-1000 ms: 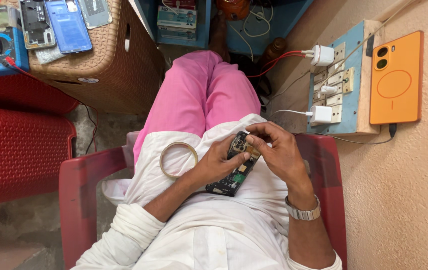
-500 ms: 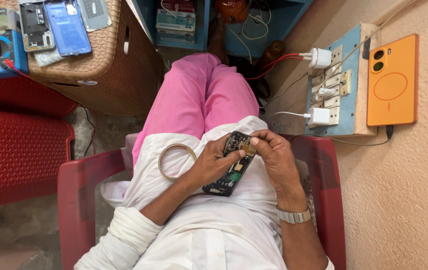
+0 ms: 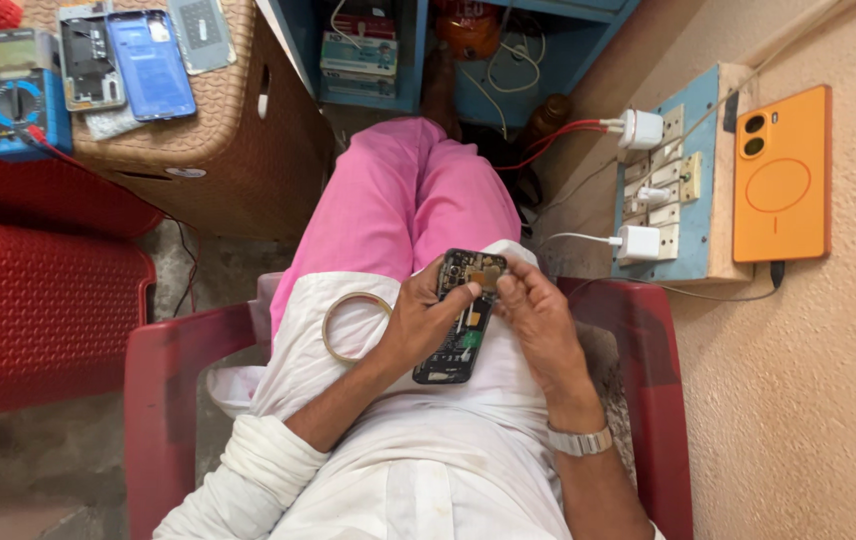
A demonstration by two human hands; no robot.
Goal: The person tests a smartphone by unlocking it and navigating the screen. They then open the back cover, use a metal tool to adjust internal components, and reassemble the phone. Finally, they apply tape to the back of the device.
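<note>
Phone (image 3: 458, 320), opened with its back off, is being gripped over the lap by the left hand (image 3: 426, 322), while its top is being pinched by the right hand (image 3: 538, 318); a tape ring (image 3: 353, 326) is lying just beside it.

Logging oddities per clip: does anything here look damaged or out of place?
Yes. The phone held in the left hand has no back cover, its circuit board bare. A tape ring lies loose on the lap.

glossy red plastic chair (image 3: 163, 400); woven wicker stool (image 3: 228, 120) (matt); rough plaster wall (image 3: 828, 400)
</note>
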